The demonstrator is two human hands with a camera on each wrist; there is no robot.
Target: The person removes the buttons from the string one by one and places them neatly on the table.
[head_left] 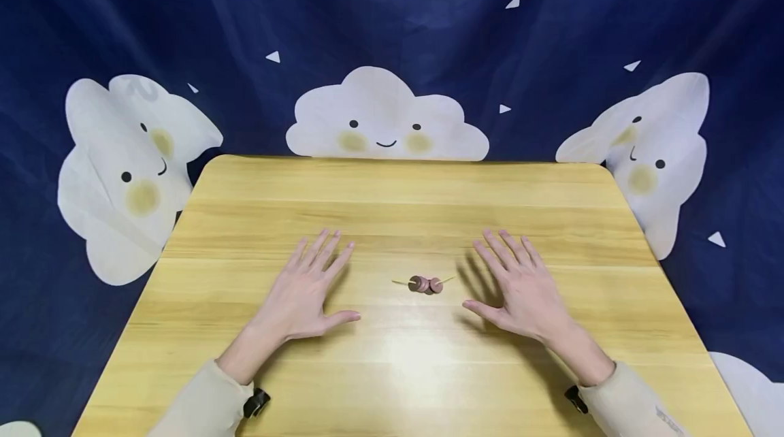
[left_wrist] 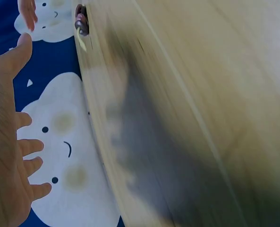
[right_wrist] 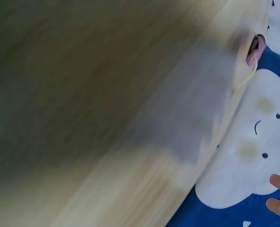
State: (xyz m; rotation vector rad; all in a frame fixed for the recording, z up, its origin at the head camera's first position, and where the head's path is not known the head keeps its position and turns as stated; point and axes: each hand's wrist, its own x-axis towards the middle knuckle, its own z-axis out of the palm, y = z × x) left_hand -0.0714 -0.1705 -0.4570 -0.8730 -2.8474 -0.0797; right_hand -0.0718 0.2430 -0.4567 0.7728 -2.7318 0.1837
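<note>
A small cluster of dark brown and pinkish round discs (head_left: 422,284) lies on the wooden table, with a thin yellow cord (head_left: 448,280) sticking out at either end. To its left, my left hand (head_left: 306,294) is spread, fingers straight, holding nothing. My right hand (head_left: 525,290) is spread in the same way on the other side, apart from the discs, its shadow falling on the wood. The left wrist view has the discs (left_wrist: 82,21) near the top edge; in the right wrist view the discs (right_wrist: 256,49) appear at upper right.
The light wooden table (head_left: 392,219) has rounded far corners. Behind it and along both sides hangs a dark blue cloth (head_left: 343,8) printed with smiling white clouds and small white triangles. A dark strap piece (head_left: 256,401) shows at the left cuff and another (head_left: 576,399) at the right.
</note>
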